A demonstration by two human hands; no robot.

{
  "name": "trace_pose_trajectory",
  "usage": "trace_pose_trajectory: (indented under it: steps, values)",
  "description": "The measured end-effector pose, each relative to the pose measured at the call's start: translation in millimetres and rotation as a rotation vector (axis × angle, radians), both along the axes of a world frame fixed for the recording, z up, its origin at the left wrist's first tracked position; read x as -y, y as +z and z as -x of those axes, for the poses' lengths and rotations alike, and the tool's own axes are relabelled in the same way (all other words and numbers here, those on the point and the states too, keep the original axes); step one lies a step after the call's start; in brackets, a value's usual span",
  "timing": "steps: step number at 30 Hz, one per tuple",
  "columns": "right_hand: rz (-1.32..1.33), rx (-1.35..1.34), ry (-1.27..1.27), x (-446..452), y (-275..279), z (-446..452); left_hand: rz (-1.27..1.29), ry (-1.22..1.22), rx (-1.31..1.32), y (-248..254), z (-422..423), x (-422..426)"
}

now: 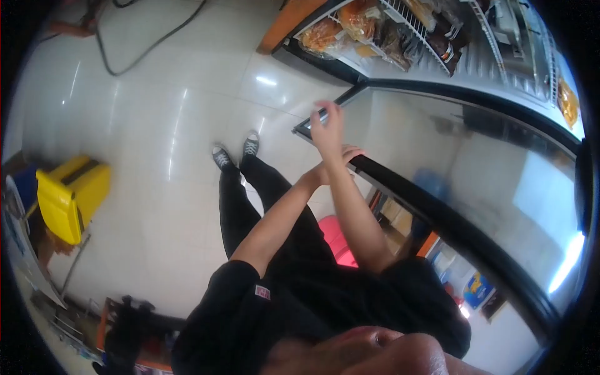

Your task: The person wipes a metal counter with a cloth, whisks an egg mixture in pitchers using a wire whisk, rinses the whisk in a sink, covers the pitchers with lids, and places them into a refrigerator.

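A glass cooler door (462, 159) with a black frame stands open in front of me. My left hand (342, 159) is at the door's near black edge, its fingers bent over the frame. Part of that hand is hidden behind my right wrist. My right hand (328, 130) is raised above it near the door's corner, fingers loosely bent and apart, with nothing visible in them. Behind the door, wire shelves (415, 28) in the cooler carry bagged food (322, 37) in clear plastic.
On the left stands a yellow bin (69, 194). A dark cable (115, 72) lies on the shiny tiled floor (156, 125) at upper left. Something pink (337, 240) is beside my legs, under the door. Dark items (128, 331) stand at lower left.
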State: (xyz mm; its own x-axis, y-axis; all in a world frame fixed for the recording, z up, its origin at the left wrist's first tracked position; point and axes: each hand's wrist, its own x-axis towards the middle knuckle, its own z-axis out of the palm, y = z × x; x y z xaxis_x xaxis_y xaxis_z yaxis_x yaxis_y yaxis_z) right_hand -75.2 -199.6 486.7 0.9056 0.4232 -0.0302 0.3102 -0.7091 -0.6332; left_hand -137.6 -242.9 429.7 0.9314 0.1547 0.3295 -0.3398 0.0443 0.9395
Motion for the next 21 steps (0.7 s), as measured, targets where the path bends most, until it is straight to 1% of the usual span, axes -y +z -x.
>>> trace_pose_trajectory:
  steps: [1, 2, 3, 4, 5, 7, 8, 9, 10, 11, 12, 13, 14, 16, 19, 21]
  values:
    - [-0.030, -0.113, -0.147, -12.8, -44.6, -18.2, -0.064, 0.012, -0.074, -22.7, 0.3, 7.5]
    - [-0.035, -0.162, -0.272, -19.7, -91.7, -36.8, -0.128, 0.028, -0.147, -48.8, 0.2, 17.1]
    - [-0.043, -0.207, -0.392, -24.4, -138.1, -58.6, 0.145, -0.019, -0.220, -72.3, 2.9, 29.7]
    - [0.079, -0.213, -0.395, -19.4, -178.0, -85.3, 0.428, -0.038, -0.282, -94.8, 5.0, 41.2]
    - [0.201, -0.218, -0.397, -8.9, -213.9, -116.2, 0.787, -0.098, -0.375, -105.3, 6.0, 54.0]
    - [0.325, -0.089, -0.382, 22.0, -282.1, -188.3, 0.425, -0.090, -0.462, -123.5, 9.5, 62.5]
    - [0.331, -0.014, -0.351, 40.6, -315.0, -227.5, 0.102, -0.075, -0.452, -130.1, 7.2, 61.1]
    - [0.382, 0.103, -0.455, 55.9, -356.1, -270.4, -0.218, -0.041, -0.432, -136.8, 5.3, 60.2]
    - [0.377, 0.152, -0.398, 74.8, -379.4, -310.4, -0.141, -0.045, -0.447, -146.6, -1.8, 63.8]
    - [0.416, 0.161, -0.363, 82.4, -388.6, -344.9, -0.066, -0.058, -0.468, -158.0, -4.7, 67.3]
    - [0.444, 0.337, -0.326, 93.9, -408.8, -375.3, -0.063, -0.070, -0.464, -169.2, -6.0, 73.7]
    - [0.545, 0.150, -0.300, 91.8, -400.0, -395.8, -0.059, -0.086, -0.458, -178.4, -1.1, 78.1]
    - [0.510, 0.396, -0.316, 103.0, -420.7, -417.7, -0.056, -0.090, -0.448, -187.8, -2.8, 82.4]
    - [0.506, 0.394, -0.271, 113.4, -436.3, -461.1, -0.004, -0.130, -0.462, -196.1, -2.9, 92.1]
    - [0.642, 0.460, -0.072, 127.7, -460.6, -509.1, 0.010, -0.178, -0.472, -209.4, 0.3, 109.2]
    - [0.701, 0.373, -0.023, 128.2, -475.2, -518.8, 0.021, -0.174, -0.465, -216.6, 1.4, 120.1]
